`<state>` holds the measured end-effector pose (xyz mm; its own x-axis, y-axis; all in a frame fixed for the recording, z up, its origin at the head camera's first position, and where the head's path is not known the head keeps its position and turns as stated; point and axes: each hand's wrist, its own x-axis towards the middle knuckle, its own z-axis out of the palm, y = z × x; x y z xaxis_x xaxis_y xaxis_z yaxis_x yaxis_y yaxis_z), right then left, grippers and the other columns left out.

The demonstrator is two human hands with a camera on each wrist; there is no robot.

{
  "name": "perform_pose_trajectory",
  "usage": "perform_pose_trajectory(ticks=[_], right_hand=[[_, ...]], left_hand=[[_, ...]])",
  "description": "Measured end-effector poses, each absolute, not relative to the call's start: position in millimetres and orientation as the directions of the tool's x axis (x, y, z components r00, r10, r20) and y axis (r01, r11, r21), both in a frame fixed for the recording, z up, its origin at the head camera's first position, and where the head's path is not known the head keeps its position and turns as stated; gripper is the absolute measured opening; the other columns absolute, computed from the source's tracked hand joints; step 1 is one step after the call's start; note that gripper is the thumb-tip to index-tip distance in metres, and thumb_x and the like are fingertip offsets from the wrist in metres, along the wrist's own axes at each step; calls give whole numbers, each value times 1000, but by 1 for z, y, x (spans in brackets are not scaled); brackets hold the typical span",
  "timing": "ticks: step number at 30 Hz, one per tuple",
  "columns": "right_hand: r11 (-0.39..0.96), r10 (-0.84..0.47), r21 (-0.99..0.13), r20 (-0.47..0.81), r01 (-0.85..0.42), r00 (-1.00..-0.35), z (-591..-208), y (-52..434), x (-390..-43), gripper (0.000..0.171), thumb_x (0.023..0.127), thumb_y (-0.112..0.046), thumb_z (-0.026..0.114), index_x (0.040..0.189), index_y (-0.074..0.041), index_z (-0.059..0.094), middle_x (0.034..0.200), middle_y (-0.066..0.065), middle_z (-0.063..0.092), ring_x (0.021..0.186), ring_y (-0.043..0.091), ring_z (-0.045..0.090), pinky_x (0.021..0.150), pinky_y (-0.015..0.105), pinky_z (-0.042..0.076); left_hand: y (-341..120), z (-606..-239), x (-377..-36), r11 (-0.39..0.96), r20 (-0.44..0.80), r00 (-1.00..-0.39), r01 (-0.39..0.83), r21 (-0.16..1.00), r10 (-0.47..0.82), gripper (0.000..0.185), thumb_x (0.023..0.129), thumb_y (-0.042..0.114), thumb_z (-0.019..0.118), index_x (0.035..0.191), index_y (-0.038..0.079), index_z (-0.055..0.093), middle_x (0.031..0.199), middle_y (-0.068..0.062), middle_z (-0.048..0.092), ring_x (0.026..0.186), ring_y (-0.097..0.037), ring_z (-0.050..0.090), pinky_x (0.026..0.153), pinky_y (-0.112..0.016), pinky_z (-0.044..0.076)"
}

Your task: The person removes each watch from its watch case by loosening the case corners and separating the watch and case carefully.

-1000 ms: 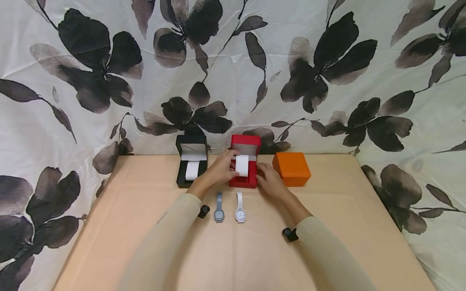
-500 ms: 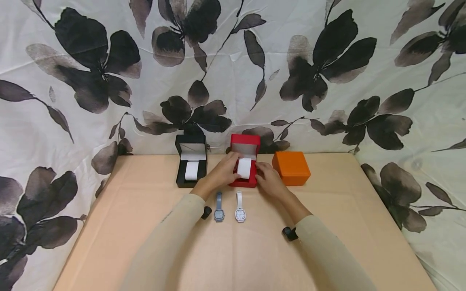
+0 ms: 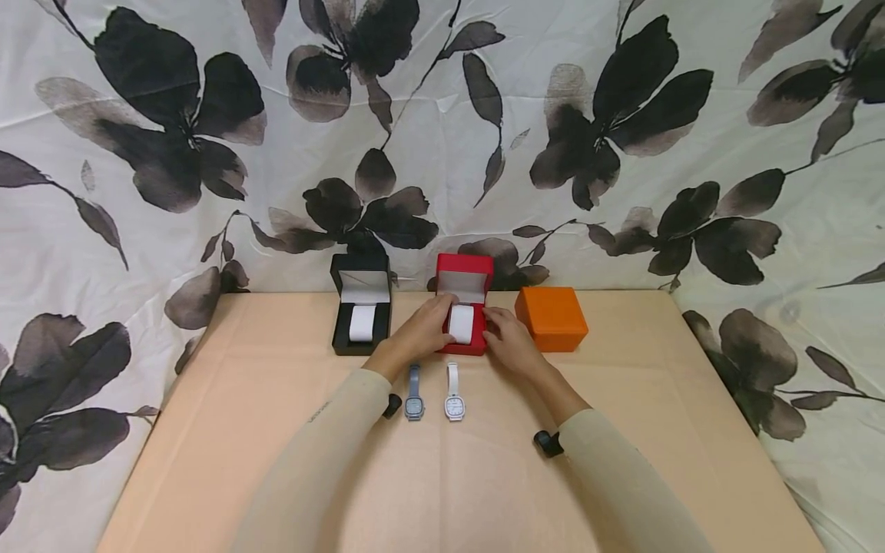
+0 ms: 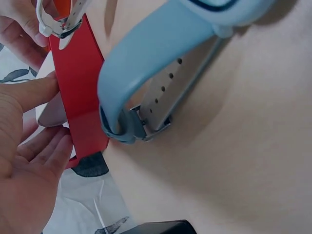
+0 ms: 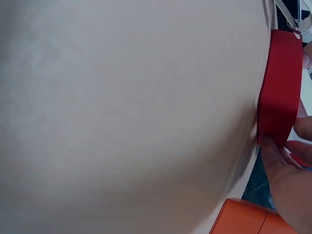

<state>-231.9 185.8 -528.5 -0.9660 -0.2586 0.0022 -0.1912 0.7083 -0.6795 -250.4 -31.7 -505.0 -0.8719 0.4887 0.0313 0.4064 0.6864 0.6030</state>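
While the head view shows the left hand (image 3: 419, 329) pinching the white cushion (image 3: 461, 324) inside the open red box (image 3: 465, 263), the right hand (image 3: 513, 342) grips that box's right side. Left of the left fingers stands an open black box (image 3: 362, 263); just right of the right fingers, an orange box (image 3: 551, 319). From the left wrist, the cushion sits between thumb and fingers, the blue watch (image 4: 141, 58) well outside them. From the right wrist, thumb and fingertips clasp the red box's end.
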Motion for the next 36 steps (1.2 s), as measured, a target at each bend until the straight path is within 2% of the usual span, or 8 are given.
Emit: perform_pose_trajectory(ticks=[6, 15, 21, 30, 36], right_hand=[[710, -255, -678, -1, -187, -967, -530, 186, -233, 55, 100, -10, 65, 150, 3, 48, 151, 24, 48, 137, 39, 52, 116, 51, 44], [712, -259, -677, -5, -187, -966, -528, 185, -232, 55, 100, -9, 65, 150, 4, 47, 151, 25, 48, 135, 40, 53, 113, 50, 47], [716, -257, -671, -1, -190, -966, -527, 184, -232, 54, 100, -8, 64, 150, 5, 48, 150, 25, 48, 134, 39, 55, 114, 49, 46], [722, -253, -667, -10, -182, -968, -527, 184, -234, 55, 100, -8, 65, 151, 3, 47, 151, 23, 48, 135, 38, 54, 114, 49, 47], [722, -249, -669, -18, -173, -968, -527, 183, -235, 55, 101, -9, 65, 152, 2, 47, 152, 22, 48, 137, 38, 53, 115, 49, 46]], left_hand=[[-30, -502, -251, 716, 11, -881, 392, 579, 473, 58, 87, 10, 83, 135, 5, 51, 128, -13, 62, 113, -24, 59, 106, -38, 54], [-29, -505, -255, 774, -14, -879, 411, 482, 476, 58, 92, 19, 78, 143, 2, 56, 140, -11, 54, 126, -24, 51, 114, -36, 48], [-31, -504, -255, 776, -22, -869, 429, 463, 494, 60, 95, 20, 74, 148, 3, 50, 149, -12, 51, 136, -27, 45, 120, -38, 42], [-29, -503, -257, 784, 5, -852, 483, 390, 523, 53, 97, 20, 71, 143, -3, 56, 147, -15, 53, 133, -30, 45, 118, -40, 42], [-27, -505, -255, 785, -1, -862, 461, 415, 506, 54, 97, 19, 70, 144, -4, 55, 149, -16, 50, 135, -29, 43, 118, -39, 42]])
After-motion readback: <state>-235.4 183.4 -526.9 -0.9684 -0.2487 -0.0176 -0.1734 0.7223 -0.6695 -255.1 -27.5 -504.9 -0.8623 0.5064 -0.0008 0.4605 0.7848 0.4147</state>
